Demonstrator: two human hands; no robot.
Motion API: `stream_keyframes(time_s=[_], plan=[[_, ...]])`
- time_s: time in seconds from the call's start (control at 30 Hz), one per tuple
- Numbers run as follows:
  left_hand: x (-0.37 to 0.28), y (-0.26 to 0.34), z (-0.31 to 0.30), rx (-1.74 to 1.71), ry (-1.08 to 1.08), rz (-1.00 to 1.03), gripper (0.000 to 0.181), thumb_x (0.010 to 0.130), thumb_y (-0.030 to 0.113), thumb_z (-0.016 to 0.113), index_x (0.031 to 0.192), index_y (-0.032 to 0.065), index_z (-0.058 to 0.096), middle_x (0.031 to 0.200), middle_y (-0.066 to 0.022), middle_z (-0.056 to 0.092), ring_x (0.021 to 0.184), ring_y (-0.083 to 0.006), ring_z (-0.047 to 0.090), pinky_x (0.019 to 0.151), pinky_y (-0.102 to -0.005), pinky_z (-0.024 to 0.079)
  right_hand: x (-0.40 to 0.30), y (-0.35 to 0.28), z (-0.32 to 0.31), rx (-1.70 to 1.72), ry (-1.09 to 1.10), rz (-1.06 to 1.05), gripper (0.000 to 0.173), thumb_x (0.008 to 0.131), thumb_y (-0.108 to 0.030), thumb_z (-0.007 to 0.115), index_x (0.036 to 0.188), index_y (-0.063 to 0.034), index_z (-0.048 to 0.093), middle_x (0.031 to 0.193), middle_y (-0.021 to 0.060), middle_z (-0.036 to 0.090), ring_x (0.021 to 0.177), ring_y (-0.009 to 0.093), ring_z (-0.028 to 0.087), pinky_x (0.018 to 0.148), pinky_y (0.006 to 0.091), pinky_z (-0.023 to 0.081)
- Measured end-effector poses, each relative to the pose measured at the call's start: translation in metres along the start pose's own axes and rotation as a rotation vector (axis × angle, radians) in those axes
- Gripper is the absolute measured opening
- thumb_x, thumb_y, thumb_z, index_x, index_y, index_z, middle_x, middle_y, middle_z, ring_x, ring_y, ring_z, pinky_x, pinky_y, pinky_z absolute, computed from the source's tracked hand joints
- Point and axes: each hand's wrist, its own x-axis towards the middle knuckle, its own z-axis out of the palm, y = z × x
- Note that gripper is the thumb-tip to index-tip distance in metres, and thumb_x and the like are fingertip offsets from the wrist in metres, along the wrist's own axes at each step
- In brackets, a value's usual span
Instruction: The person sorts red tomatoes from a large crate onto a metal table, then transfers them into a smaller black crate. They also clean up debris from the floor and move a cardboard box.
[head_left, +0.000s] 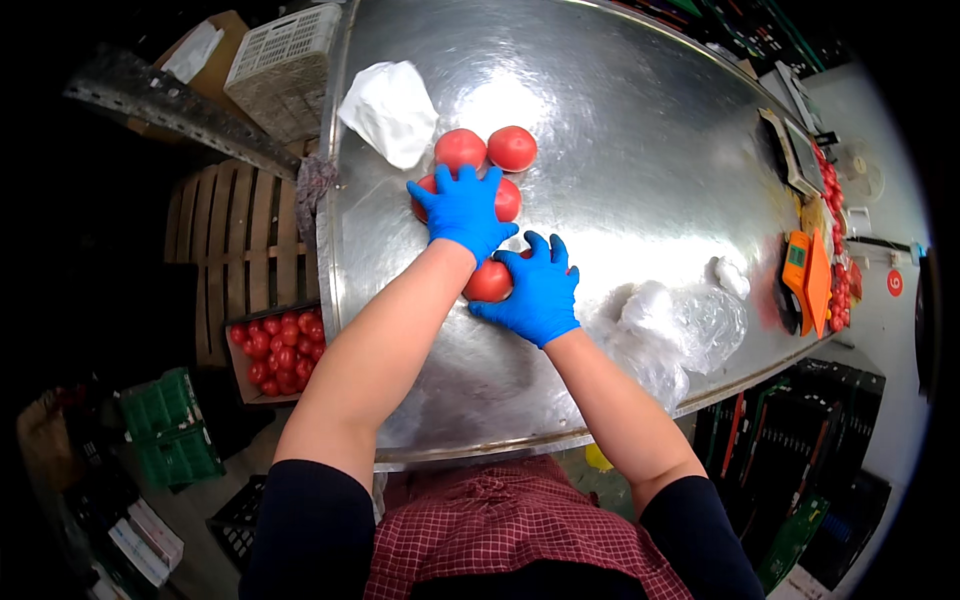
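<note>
Several red tomatoes rest on a stainless steel table (645, 135). My left hand (465, 210), in a blue glove, spreads over two of them, one (508, 200) showing at its right and one (422, 196) at its left. Just beyond its fingertips sit two more tomatoes (460, 149) (512, 148) side by side. My right hand (538, 292), also gloved in blue, curves its fingers around a tomato (489, 280) nearer to me; a little red shows under those fingers too. A crumpled white bag (390, 112) lies at the far left.
Clear plastic bags (675, 330) lie at the right, with an orange scale (806, 281) and another scale (795, 157) beyond. Left of the table are a box of tomatoes (281, 351), a wooden pallet (240, 240), a metal post (187, 112) and a white crate (289, 67).
</note>
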Motion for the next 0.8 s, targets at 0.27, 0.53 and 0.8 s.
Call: stream_keyframes(time_s=[0.27,0.53,0.8], plan=[[-0.014,0.002,-0.046,-0.216,-0.343,-0.138,0.056,0.059,0.055,0.074,0.102,0.0195,0.067,0.114,-0.0104,0.060,0.106,-0.0293,0.057,0.084,-0.0506,0.047,0.005,0.029,-0.004,0.201,-0.007,-0.315,0.065,0.052,-0.048,0.082,0.104,-0.0111,0.065,0.107,0.0171,0.060,0.094,0.035,0.058,0.081,0.0429,0.049],[0.026,0.077,-0.009,-0.031,-0.527,0.013,0.088,0.060,0.061,0.073,0.135,0.0220,0.047,0.144,-0.0060,0.032,0.134,-0.0388,0.021,0.095,-0.0664,0.032,-0.015,0.152,0.000,0.286,-0.023,-0.384,0.058,0.054,-0.028,0.083,0.097,0.0028,0.058,0.110,0.0203,0.053,0.097,0.036,0.052,0.086,0.0415,0.043],[-0.029,0.071,-0.026,-0.214,-0.407,0.080,0.090,0.057,0.062,0.074,0.132,0.0190,0.050,0.141,-0.0080,0.037,0.129,-0.0405,0.029,0.093,-0.0694,0.031,-0.012,0.196,0.000,0.310,0.008,-0.327,0.061,0.053,-0.021,0.085,0.104,0.0003,0.059,0.106,0.0152,0.057,0.091,0.031,0.057,0.082,0.0402,0.047]])
